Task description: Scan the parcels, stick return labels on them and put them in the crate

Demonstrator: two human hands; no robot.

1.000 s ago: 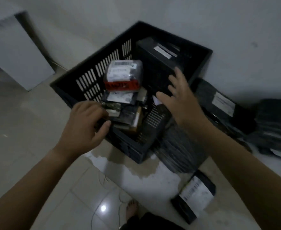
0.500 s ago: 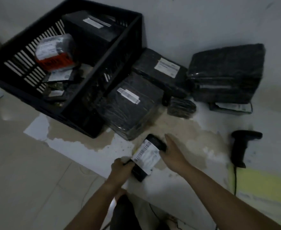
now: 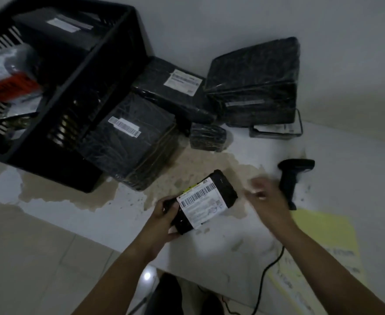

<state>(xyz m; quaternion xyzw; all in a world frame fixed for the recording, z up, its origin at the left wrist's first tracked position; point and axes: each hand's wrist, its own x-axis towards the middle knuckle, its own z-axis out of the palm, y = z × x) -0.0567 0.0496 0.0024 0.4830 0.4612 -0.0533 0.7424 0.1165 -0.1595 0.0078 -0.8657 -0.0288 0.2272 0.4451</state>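
My left hand (image 3: 164, 220) grips the near end of a small black parcel (image 3: 223, 189) with a white barcode label facing up, held just above the floor. My right hand (image 3: 267, 198) is blurred, its fingers loosely spread and holding nothing, between that parcel and the black barcode scanner (image 3: 292, 178) lying on the floor. The black slatted crate (image 3: 100, 64) stands at the upper left with several parcels inside, one with a red band. Yellow label sheets (image 3: 325, 233) lie at the lower right under my right arm.
Several black wrapped parcels lean between the crate and the wall: a large one (image 3: 130, 142), a flat one (image 3: 171, 92), a bulky one (image 3: 255, 80) and a tiny one (image 3: 207, 136). The scanner's cable (image 3: 268, 269) trails toward me. The floor paint is stained and peeling.
My view swung from the crate to the floor on its right. Both hands left the crate and took up the small parcel; my right hand has since let go and moved toward the scanner.
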